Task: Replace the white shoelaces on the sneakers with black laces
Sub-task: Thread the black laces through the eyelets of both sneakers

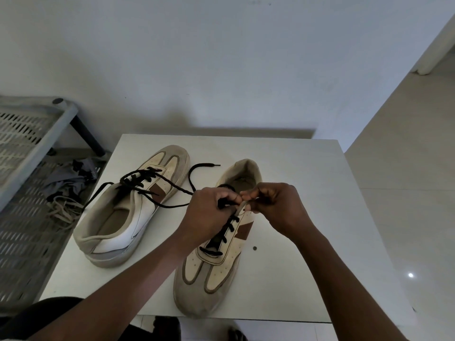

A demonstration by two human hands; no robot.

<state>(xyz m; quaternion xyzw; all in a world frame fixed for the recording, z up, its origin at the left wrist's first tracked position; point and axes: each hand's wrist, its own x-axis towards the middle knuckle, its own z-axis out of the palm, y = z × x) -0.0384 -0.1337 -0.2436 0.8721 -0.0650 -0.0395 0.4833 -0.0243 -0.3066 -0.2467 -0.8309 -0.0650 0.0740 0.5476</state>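
Fingers [227, 196] of left hand [206, 215] and right hand [279, 209] pinch the black lace [229, 225], directly above its sneaker [209, 289] on the bench [295, 267].

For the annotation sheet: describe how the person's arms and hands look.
The left hand and right hand are ungloved. The left forearm and right forearm are bare down to the picture's edge: no sleeve, watch or bracelet shows. No ring is visible on the fingers in view.
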